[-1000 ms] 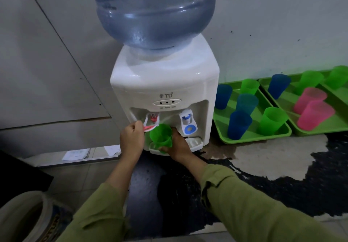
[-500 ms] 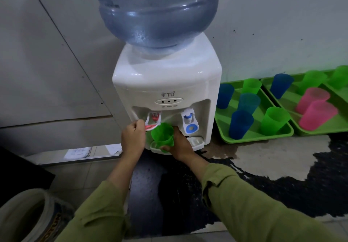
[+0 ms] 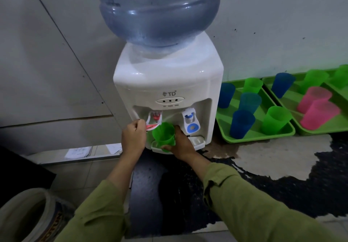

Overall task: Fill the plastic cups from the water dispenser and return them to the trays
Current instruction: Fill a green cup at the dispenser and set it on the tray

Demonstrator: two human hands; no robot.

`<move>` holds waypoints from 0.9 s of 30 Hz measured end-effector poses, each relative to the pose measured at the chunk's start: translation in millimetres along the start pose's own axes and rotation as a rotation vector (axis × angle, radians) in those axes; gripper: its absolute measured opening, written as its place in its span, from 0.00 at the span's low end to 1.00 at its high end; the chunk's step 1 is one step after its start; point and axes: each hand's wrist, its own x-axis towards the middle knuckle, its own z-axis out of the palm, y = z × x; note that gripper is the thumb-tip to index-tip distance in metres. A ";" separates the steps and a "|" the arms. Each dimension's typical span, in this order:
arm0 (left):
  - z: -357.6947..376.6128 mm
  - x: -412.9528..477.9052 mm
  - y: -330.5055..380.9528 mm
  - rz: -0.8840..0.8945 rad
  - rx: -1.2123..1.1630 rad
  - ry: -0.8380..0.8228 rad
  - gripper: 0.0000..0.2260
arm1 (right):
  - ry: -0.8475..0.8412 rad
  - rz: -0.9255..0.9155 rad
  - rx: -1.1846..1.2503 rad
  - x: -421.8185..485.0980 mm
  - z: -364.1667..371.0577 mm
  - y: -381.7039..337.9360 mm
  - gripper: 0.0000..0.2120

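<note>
A white water dispenser [image 3: 167, 83] with a big blue bottle [image 3: 158, 10] stands against the wall. My right hand [image 3: 181, 143] grips a green plastic cup [image 3: 163, 134] upright under the red tap [image 3: 154, 121], just above the drip tray [image 3: 197, 141]. My left hand [image 3: 133, 136] has its curled fingers on the red tap's lever. The blue tap [image 3: 191, 122] to the right is untouched. Two green trays [image 3: 250, 138] [image 3: 323, 130] to the right hold blue, green and pink cups.
A dark counter with a worn pale patch [image 3: 263, 157] runs under the dispenser and trays. A white bucket [image 3: 24, 215] sits at the lower left. Papers [image 3: 79, 152] lie on a low ledge left of the dispenser.
Both hands and the green cup stay at the red tap; only the camera has shifted slightly.
</note>
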 end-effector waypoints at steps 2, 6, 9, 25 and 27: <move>-0.1 0.1 -0.6 0.007 -0.001 -0.004 0.22 | 0.006 -0.002 0.006 0.0 0.3 0.8 0.37; -0.5 0.5 -1.2 0.025 0.015 -0.009 0.21 | 0.014 -0.002 -0.003 0.6 1.0 2.2 0.36; -0.7 1.0 -2.0 0.018 0.010 -0.015 0.21 | 0.020 -0.005 -0.011 0.5 1.9 2.7 0.37; -2.2 -0.4 -0.9 0.031 0.009 -0.011 0.19 | 0.015 -0.007 -0.023 -0.2 0.7 1.9 0.36; -2.2 -0.1 -2.1 0.029 0.005 -0.014 0.18 | 0.020 -0.006 -0.022 -0.1 0.8 1.7 0.36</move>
